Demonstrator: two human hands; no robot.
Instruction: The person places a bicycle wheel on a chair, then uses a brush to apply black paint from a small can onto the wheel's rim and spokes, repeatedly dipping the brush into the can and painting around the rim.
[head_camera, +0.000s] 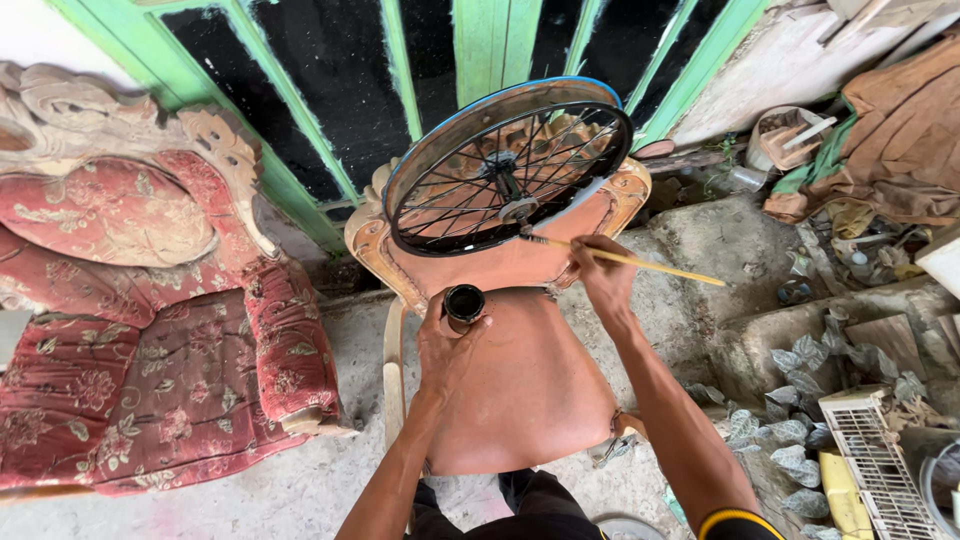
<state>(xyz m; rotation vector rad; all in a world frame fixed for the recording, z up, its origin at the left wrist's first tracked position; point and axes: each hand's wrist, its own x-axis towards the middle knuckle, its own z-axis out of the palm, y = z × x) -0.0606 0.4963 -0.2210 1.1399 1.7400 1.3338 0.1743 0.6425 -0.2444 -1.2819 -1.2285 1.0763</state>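
I see my left hand (447, 345) wrapped around a small round pot of black paint (464, 302), its dark glossy mouth facing up, held just above the smooth brown leather-like seat of a carved wooden chair (520, 390). My right hand (603, 275) pinches a thin pale wooden brush (620, 259), its long handle running out to the right and its tip touching the near edge of a spoked bicycle wheel (507, 165). The wheel leans tilted against the chair back, in the middle of the scene just beyond my hands; its rim is black on the near side, dull brownish metal further round, with a blue edge along the far side. Thin crossed wire spokes meet at a dark hub. The brush bristles are too small to make out against the rim. To the left sits a worn red floral upholstered sofa (150, 330) with a scrolled carved frame, cut off by the edge. Far behind stand green wooden window frames (490, 45). On the right lies dusty rubble, grey-green leaves and a white plastic grille (880, 455), partly out of view
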